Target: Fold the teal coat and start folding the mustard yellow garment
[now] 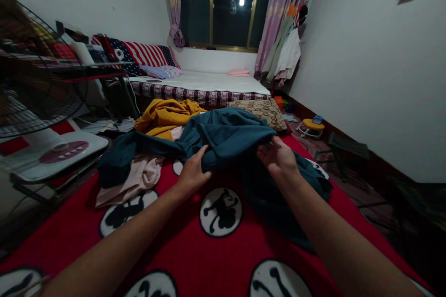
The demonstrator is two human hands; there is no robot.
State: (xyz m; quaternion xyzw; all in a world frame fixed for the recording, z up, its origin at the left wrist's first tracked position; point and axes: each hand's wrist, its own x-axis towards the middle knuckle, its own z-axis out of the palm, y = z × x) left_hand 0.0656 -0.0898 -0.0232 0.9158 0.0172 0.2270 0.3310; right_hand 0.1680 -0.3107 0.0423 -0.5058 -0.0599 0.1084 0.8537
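Observation:
A dark teal long-sleeved garment (226, 130) lies bunched across the red blanket, one sleeve stretched to the left and more of the cloth spread to the right. My left hand (194, 172) pinches its near edge between thumb and fingers. At the right, my right hand (278, 160) grips a raised corner of the same cloth, thumb on top. Between the two hands the fabric is lifted a little and folded. Its left sleeve rests partly over a pale pink garment (139, 178). Behind it, a mustard-yellow garment (167, 116) is heaped.
Under the clothes is a red blanket (188, 246) with white circles. A patterned brown pillow (261, 110) lies at its far end. On the left stands a fan (38, 65); on the right, a dark stool (348, 148) and a small yellow stool (313, 124). Beyond is another bed (209, 81).

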